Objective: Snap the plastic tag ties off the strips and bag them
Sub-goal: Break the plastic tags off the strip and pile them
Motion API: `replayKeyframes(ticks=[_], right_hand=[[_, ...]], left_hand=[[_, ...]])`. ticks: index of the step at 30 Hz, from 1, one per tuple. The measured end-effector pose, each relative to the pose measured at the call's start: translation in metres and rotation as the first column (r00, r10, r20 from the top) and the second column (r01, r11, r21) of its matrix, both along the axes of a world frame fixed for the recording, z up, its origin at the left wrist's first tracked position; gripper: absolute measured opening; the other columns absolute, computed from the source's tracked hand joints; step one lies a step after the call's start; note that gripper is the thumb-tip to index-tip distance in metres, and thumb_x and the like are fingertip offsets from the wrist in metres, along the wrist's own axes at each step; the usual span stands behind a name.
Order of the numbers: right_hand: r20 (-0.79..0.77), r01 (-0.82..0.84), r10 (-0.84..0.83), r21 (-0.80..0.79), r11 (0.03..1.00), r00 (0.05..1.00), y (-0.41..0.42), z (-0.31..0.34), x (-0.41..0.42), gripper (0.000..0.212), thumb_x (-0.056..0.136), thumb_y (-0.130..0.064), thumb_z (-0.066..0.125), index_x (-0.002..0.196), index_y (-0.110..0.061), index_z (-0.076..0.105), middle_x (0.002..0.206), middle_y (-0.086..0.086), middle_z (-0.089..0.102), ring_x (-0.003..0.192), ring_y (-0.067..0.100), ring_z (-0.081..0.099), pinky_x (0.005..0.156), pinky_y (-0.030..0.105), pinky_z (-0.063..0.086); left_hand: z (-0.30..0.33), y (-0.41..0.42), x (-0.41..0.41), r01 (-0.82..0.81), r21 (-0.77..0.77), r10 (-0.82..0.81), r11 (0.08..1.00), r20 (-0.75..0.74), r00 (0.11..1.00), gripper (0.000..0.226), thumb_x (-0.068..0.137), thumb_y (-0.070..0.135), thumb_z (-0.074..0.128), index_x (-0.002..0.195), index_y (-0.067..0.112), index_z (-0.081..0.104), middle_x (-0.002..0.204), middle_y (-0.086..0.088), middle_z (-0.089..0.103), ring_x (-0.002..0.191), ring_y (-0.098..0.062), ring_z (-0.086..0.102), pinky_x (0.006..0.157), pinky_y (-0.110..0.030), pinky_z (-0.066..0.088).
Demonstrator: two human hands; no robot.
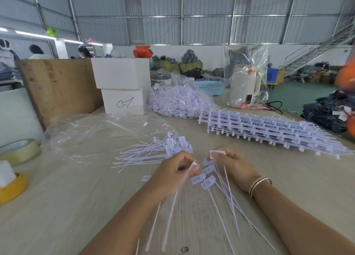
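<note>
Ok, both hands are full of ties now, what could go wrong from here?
1. The left hand and right hand grip a strip of tag ties whose long tails fan out toward the table edge; snapped ties may drop off the table.
2. The loose pile of ties lies bare on the table, outside the flat clear bag; a sweeping forearm could scatter it.
3. The stacked strips lie close to the right hand and could be knocked.
</note>
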State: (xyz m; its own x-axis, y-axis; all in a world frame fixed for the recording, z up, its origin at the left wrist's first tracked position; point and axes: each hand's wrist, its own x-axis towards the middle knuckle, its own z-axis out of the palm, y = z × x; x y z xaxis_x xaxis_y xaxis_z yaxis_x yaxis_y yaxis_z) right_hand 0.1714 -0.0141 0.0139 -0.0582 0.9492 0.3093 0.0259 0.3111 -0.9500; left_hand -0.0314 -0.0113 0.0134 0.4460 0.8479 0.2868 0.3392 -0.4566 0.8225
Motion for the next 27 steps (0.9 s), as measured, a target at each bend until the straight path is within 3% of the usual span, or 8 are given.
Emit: replayKeyframes(ticks=[2, 4, 6, 9, 12, 17, 22, 27], right_hand=[[0.330, 0.029, -0.045, 0.055, 0.998, 0.943, 0.002, -0.002, -0.002, 0.011, 0.086, -0.020, 0.063, 0.081, -0.010, 0.067, 0.086, 0.003, 0.064, 0.084, 0.016, 0.059, 0.083, 0.031, 0.043], [0.649, 0.071, -0.139, 0.129, 0.989, 0.748, 0.005, -0.007, -0.007, 0.009, 0.087, -0.027, 0.063, 0.085, -0.019, 0.065, 0.096, -0.006, 0.061, 0.097, 0.011, 0.054, 0.093, 0.033, 0.033], [0.763, 0.112, -0.197, 0.163, 0.980, 0.615, 0.005, -0.009, -0.011, 0.012, 0.085, -0.037, 0.063, 0.093, -0.028, 0.062, 0.105, -0.015, 0.056, 0.106, 0.004, 0.045, 0.096, 0.031, 0.021], [0.765, 0.162, -0.261, 0.206, 0.965, 0.589, 0.003, -0.008, -0.012, 0.026, 0.084, -0.043, 0.062, 0.108, -0.036, 0.056, 0.113, -0.019, 0.052, 0.110, 0.001, 0.041, 0.093, 0.028, 0.019], [0.697, 0.140, -0.351, 0.343, 0.929, 0.625, 0.000, -0.006, -0.013, 0.015, 0.086, -0.044, 0.060, 0.100, -0.042, 0.061, 0.109, -0.023, 0.052, 0.109, -0.001, 0.042, 0.092, 0.026, 0.016], [0.845, -0.121, -0.168, 0.263, 0.957, 0.508, -0.002, -0.011, -0.015, 0.011, 0.079, -0.040, 0.063, 0.087, -0.043, 0.070, 0.106, -0.032, 0.047, 0.118, 0.000, 0.035, 0.099, 0.030, 0.009], [0.802, 0.078, -0.263, 0.263, 0.962, 0.537, 0.002, -0.006, -0.010, 0.011, 0.088, -0.033, 0.060, 0.090, -0.040, 0.069, 0.113, -0.026, 0.046, 0.118, 0.001, 0.031, 0.094, 0.027, 0.012], [0.685, 0.147, -0.337, 0.321, 0.935, 0.646, -0.005, -0.001, -0.019, 0.022, 0.094, -0.037, 0.049, 0.096, -0.032, 0.071, 0.109, -0.023, 0.051, 0.109, -0.003, 0.038, 0.094, 0.026, 0.016]], left_hand=[[-0.003, -0.001, -0.001, -0.092, 0.194, 0.127, 0.977, -0.176, 0.976, 0.009, 0.086, 0.034, 0.064, 0.085, 0.033, 0.055, 0.081, 0.014, 0.066, 0.077, -0.005, 0.062, 0.072, -0.028, 0.050], [-0.002, -0.002, -0.001, -0.154, 0.354, 0.252, 0.922, -0.249, 0.935, 0.008, 0.085, 0.028, 0.064, 0.089, 0.028, 0.057, 0.083, 0.013, 0.062, 0.079, -0.006, 0.058, 0.074, -0.033, 0.049], [-0.001, -0.001, -0.002, -0.192, 0.418, 0.318, 0.888, -0.258, 0.912, 0.009, 0.085, 0.023, 0.062, 0.093, 0.023, 0.058, 0.086, 0.012, 0.058, 0.084, -0.010, 0.056, 0.078, -0.034, 0.047], [0.001, 0.000, -0.004, -0.208, 0.412, 0.334, 0.887, -0.261, 0.906, 0.012, 0.084, 0.019, 0.057, 0.095, 0.021, 0.057, 0.089, 0.010, 0.053, 0.090, -0.013, 0.051, 0.081, -0.035, 0.045], [0.000, 0.001, -0.003, -0.208, 0.391, 0.323, 0.896, -0.254, 0.911, 0.013, 0.083, 0.016, 0.055, 0.095, 0.021, 0.057, 0.091, 0.009, 0.052, 0.091, -0.013, 0.048, 0.080, -0.033, 0.045], [-0.004, 0.005, -0.004, -0.220, 0.413, 0.345, 0.884, -0.259, 0.902, 0.020, 0.084, 0.017, 0.056, 0.103, 0.022, 0.059, 0.096, 0.009, 0.052, 0.096, -0.010, 0.047, 0.078, -0.026, 0.042], [-0.005, 0.006, -0.005, -0.165, 0.374, 0.283, 0.912, -0.284, 0.916, 0.053, 0.086, 0.014, 0.055, 0.136, 0.029, 0.041, 0.098, 0.010, 0.046, 0.092, -0.007, 0.043, 0.079, -0.022, 0.038], [-0.005, -0.001, 0.001, -0.120, 0.383, 0.242, 0.916, -0.291, 0.926, 0.065, 0.089, 0.020, 0.056, 0.145, 0.033, 0.024, 0.105, 0.007, 0.051, 0.096, -0.009, 0.048, 0.084, -0.028, 0.044]])
